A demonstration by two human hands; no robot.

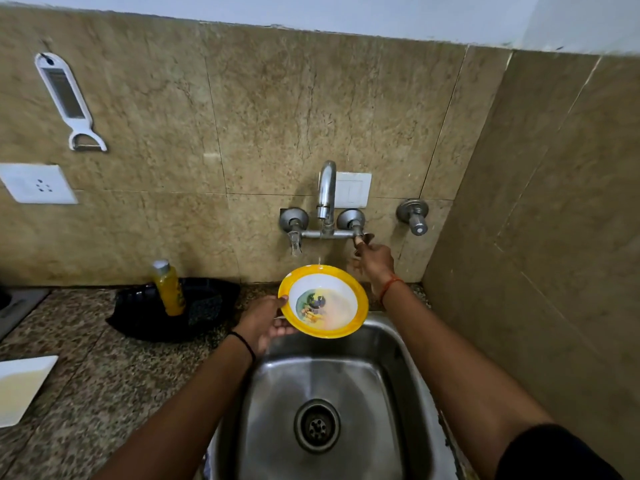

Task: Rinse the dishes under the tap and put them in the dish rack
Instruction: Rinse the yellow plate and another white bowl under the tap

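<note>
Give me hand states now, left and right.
Left hand: holding the bowl by its rim.
Right hand: fingers on the tap handle, gripping it.

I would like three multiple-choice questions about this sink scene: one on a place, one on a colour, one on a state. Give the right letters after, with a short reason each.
1. Where is the orange bottle?
A. in the sink
B. standing in the black tray on the counter
C. hanging on the wall

2. What colour is the bowl's rim?
A. yellow
B. red
C. green

3. What is the right hand doing?
A. holding the bowl
B. resting in the sink
C. gripping the tap handle

Answers:
1 B: it stands upright in the black tray, left of the sink.
2 A: the bowl, held by the left hand, has a yellow rim.
3 C: the right hand reaches the tap handle; water runs.
</note>
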